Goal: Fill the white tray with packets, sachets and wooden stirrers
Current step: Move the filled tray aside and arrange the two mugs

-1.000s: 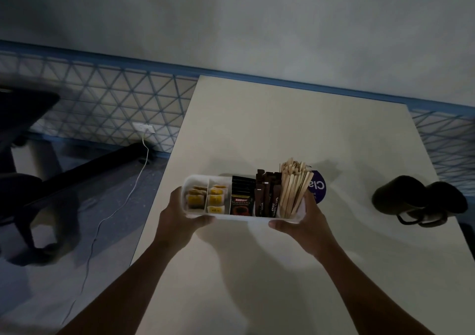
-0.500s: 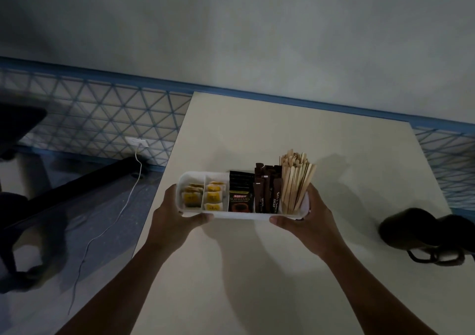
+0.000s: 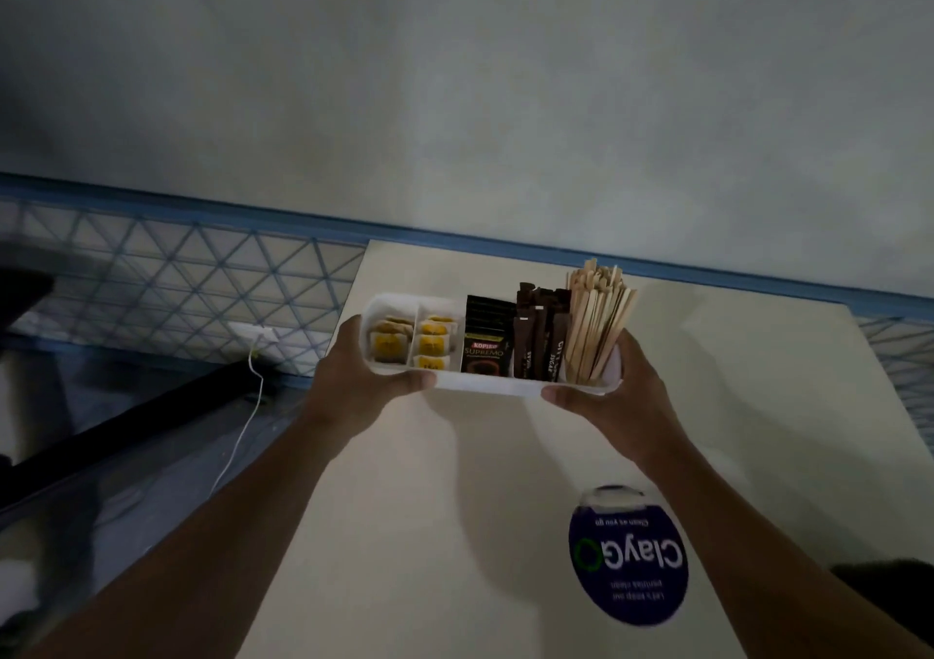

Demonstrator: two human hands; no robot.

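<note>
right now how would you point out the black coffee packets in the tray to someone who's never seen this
Find the white tray held in both hands above the pale table. Pass the two left compartments of yellow sachets and stop in the middle. The coffee packets are the wide black ones with a red label and SUPREMO in white, unlike the slim brown stick sachets and wooden stirrers to their right.

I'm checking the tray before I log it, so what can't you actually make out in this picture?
- Head view: the white tray's underside and end walls, covered by the left hand and right hand.
- Lower ends of the wooden stirrers, hidden inside their compartment.
- Print on the brown sachets and yellow packets, too small and dim.
- Dark object at the right edge, cut off.
</note>
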